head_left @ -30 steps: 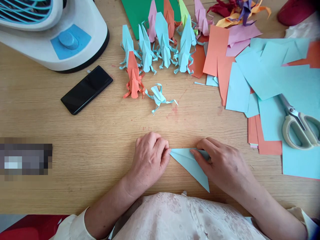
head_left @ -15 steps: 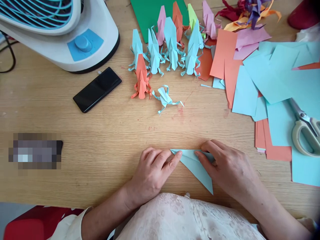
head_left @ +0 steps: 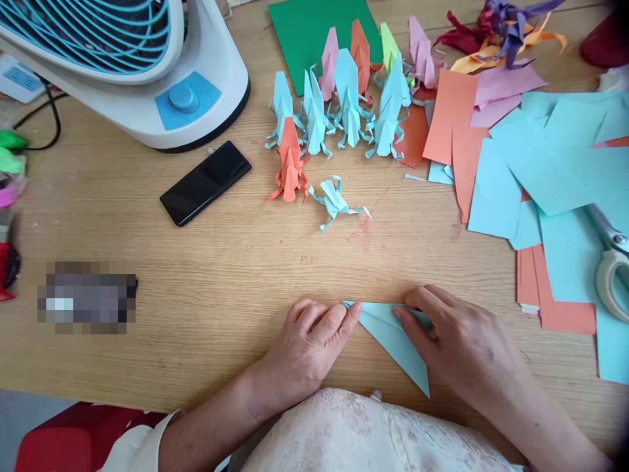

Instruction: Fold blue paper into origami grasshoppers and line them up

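Observation:
A light blue sheet of paper [head_left: 400, 337], folded into a triangle, lies at the table's front edge with one point toward me. My left hand [head_left: 314, 341] pinches its left corner between thumb and fingers. On its right part, my right hand [head_left: 455, 334] grips the top edge, thumb in front and fingers curled behind; that corner is partly hidden. Beyond my hands sits a small pale blue folded paper figure [head_left: 335, 202] with thin limbs. Behind it stand an orange paper figure [head_left: 289, 164] and several light blue ones [head_left: 348, 98], with pink, orange and green ones at the back.
Loose blue paper sheets [head_left: 570, 249], orange sheets [head_left: 449, 118] and scissors [head_left: 614, 262] lie at the right. A black phone [head_left: 206, 183] and a fan [head_left: 196, 105] stand left; a blurred-out object [head_left: 86, 298] is nearer. A green sheet [head_left: 295, 39] lies at the back.
The whole view has shifted, so everything appears slightly further right and lower. Both hands keep their hold on the folded blue paper, almost unmoved against the table.

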Available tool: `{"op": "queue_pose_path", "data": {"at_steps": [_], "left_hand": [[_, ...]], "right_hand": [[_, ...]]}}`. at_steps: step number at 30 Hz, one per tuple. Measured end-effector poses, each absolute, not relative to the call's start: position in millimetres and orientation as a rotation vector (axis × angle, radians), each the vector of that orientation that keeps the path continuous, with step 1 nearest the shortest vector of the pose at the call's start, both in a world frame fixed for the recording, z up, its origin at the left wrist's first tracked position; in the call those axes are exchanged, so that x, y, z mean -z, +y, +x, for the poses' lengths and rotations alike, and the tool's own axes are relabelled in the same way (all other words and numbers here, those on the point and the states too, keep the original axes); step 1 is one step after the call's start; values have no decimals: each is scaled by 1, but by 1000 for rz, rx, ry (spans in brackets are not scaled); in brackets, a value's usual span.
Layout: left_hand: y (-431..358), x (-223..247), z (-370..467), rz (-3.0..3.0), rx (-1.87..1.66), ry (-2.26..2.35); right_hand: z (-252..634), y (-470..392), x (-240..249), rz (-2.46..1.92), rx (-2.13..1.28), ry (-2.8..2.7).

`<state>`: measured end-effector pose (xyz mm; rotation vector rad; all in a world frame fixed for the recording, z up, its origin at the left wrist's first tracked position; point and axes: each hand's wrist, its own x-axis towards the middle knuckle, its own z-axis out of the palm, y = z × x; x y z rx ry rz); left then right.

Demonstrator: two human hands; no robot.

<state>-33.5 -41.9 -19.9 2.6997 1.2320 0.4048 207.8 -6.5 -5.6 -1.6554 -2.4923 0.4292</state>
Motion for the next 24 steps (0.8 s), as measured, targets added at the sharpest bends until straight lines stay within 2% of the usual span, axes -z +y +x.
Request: {"op": "queue_pose_path", "data": {"at_steps": [24], "left_hand": [[-43, 19, -38, 2614, -388, 1219]], "right_hand": [[210, -7, 6, -1663, -476, -2491]]}}
